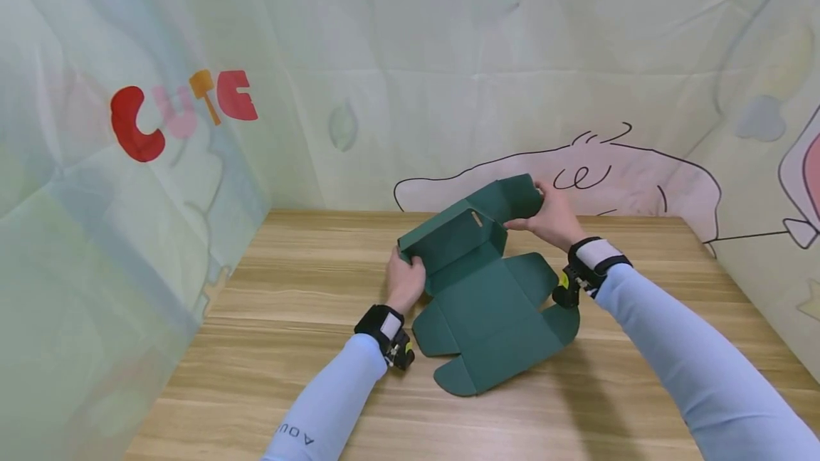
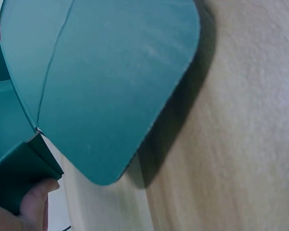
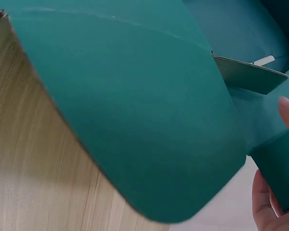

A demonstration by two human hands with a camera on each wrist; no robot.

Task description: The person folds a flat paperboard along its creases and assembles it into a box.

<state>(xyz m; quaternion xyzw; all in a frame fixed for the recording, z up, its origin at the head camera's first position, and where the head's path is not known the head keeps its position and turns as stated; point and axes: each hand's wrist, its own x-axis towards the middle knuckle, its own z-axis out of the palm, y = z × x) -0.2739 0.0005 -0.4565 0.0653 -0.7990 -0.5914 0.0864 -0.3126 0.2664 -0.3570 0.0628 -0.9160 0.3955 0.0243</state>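
We see a dark green cardboard folding box [image 1: 493, 311], partly folded, at the middle of a wood-grain tabletop [image 1: 307, 283]. Its near panel lies spread out with rounded flaps [image 1: 435, 333] at the sides, while its far wall [image 1: 455, 237] stands raised and tilted, with a small pale slot [image 1: 477, 218] near the upper edge.

Our left hand [image 1: 406, 279] grips the left end of that raised wall, thumb on the inner face and fingers mostly hidden behind it. Our right hand [image 1: 551, 219] holds the end flap [image 1: 520, 194] at the far right, thumb and fingers parted across its width; the right wrist view shows them curled about the board. In both wrist views, one large rounded flap fills much of the foreground.

On the backdrop [image 1: 384, 41] at left we read "CUTE" [image 1: 182, 112]: a red C, a pink U, an orange T and a red E. Behind the box runs a black-outlined drawing [image 1: 640, 176] with a looped squiggle like a small "e". Our pale blue left sleeve [image 1: 333, 397] carries dark lettering [image 1: 295, 435]; we make out an A and a U, but cannot read the whole word.
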